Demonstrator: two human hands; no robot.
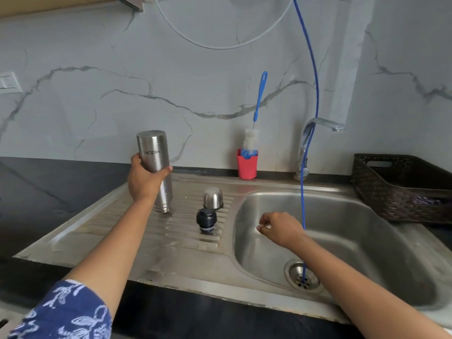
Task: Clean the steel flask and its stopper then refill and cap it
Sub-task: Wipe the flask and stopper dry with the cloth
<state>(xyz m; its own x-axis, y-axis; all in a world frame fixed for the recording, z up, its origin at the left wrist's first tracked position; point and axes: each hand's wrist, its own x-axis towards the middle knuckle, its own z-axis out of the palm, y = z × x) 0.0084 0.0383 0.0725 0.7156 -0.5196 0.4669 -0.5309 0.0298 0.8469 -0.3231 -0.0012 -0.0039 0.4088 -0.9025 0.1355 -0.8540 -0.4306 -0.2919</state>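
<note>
Cylindrical brushed-steel flask (152,148) mouth-down within gripping left fingers (167,170); right fingers (265,220) loosely curled, empty, just right of the knobbly black stopper (206,218).

Over the drainer of the sink (367,241), the left hand (143,182) covers the middle of the upturned flask (152,152). Whether the flask's mouth touches the ribs cannot be told. Over the sink's bowl, the right hand (281,228) curls its fingertips inward, and whether they pinch anything is unclear. Right of the sink, the basket (391,189) is cut by the picture's edge, with its contents mostly behind its wall. Behind the sink, the brush (250,139) has its lower end hidden in the red holder (247,167). The blue hose (314,69) runs out past the top edge.
</note>
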